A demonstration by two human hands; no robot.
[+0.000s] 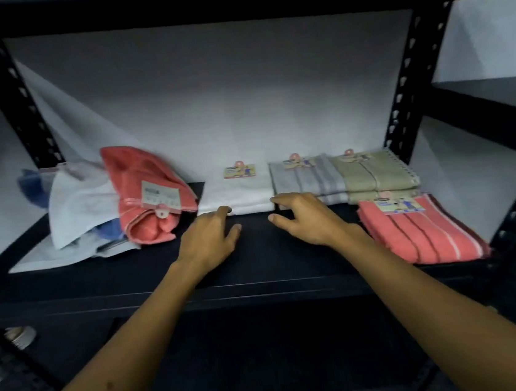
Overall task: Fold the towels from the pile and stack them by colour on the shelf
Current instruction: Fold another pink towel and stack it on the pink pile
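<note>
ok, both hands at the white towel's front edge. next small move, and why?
Probably draw both hands back and reach left to the pile. The white towel already lies folded beside the grey stack, while left hand and right hand hold nothing, and unfolded towels remain.

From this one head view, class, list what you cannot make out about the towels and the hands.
- Blue towel: mostly buried under the white cloth and pink towel in the pile.
- Label on the white towel: print too small and blurred.
- Left hand and right hand: whether fingertips touch the white towel is unclear.
- Pink stack: towel count unclear.
</note>
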